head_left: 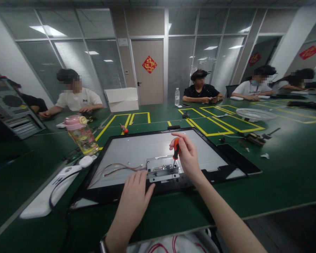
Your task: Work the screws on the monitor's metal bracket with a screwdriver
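An opened flat monitor panel (pixel 131 147) with a black frame lies on the green table in front of me. Near its front edge sits a metal bracket (pixel 158 174) with a small circuit board and connectors. My right hand (pixel 188 154) grips an orange and black screwdriver (pixel 176 149), held nearly upright, its tip down at the bracket's right part. My left hand (pixel 137 191) lies flat with fingers stretched over the panel's front frame, beside the bracket's left end. Thin cables (pixel 113 168) run leftward from the bracket across the panel.
Left of the panel are a white power strip (pixel 52 191) and a pink-lidded bottle (pixel 81 135). A red-handled tool (pixel 124 129) lies behind it. To the right are a dark flat panel (pixel 237 158) and a black device (pixel 255 138). Several people sit across the table.
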Demonstrator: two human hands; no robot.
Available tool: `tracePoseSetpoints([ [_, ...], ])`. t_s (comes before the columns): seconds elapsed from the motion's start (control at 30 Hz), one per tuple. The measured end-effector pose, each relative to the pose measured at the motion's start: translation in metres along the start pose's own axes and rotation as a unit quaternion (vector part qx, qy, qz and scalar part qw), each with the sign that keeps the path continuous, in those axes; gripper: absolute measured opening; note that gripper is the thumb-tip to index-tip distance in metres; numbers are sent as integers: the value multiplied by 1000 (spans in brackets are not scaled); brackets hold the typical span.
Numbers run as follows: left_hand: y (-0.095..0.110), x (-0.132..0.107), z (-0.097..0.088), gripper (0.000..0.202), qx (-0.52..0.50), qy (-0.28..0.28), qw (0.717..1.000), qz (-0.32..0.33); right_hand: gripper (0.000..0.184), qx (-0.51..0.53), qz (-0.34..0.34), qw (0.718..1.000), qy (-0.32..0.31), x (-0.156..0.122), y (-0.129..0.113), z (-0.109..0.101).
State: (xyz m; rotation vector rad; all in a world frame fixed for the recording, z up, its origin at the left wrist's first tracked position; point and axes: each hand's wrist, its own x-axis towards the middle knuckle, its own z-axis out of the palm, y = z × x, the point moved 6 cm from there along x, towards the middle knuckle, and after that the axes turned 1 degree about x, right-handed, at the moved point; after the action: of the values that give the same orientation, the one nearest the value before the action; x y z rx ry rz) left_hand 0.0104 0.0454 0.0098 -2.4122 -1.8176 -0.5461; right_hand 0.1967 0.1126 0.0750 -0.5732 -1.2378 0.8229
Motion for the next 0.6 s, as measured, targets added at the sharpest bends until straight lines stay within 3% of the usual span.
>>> tracePoseSetpoints([
  [0.37, -1, -1, 1, 31, -4, 7, 1000, 0, 20, -32, -36, 996, 72, 1, -3, -10],
  [0.6, -1, -1, 2, 32, -3, 7, 1000, 1, 28, 6, -8, 999, 52, 4, 1, -9],
])
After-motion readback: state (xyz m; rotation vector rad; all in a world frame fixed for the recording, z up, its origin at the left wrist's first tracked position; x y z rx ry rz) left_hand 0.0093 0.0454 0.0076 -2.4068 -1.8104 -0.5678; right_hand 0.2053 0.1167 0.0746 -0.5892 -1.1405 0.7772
